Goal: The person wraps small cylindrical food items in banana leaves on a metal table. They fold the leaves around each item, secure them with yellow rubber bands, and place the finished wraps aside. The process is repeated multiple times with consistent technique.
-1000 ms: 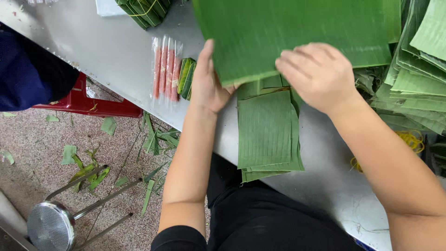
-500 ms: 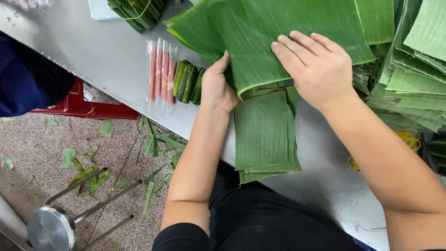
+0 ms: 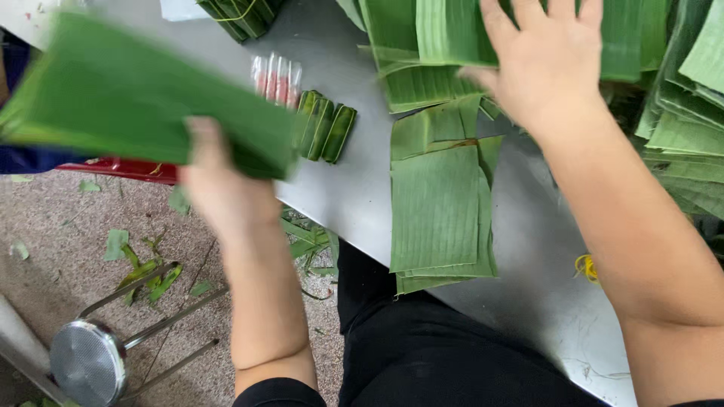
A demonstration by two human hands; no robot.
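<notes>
Leaf (image 3: 136, 102) fills the left hand (image 3: 222, 188) — a broad, flat sheet of deep green, blurred, its long edges straight, pinched between thumb and fingers and held out past the table's edge, over the floor. The right hand (image 3: 554, 64) lies open, fingers spread, palm down on the leaf pile (image 3: 445, 34) at the far side of the table (image 3: 347, 188); those leaves are ribbed with fine parallel veins and overlap loosely. Just below that hand sits a neat stack of cut leaves (image 3: 437, 215), roughly rectangular, paler and matte, its near end hanging slightly over the grey, smooth tabletop. Between the two hands lie small rolled green bundles (image 3: 324, 128) and, touching them, a clear packet of red sticks (image 3: 277, 79). Under the left forearm, a round metal stool (image 3: 87, 362) stands on a speckled floor littered with leaf scraps (image 3: 147, 271).
</notes>
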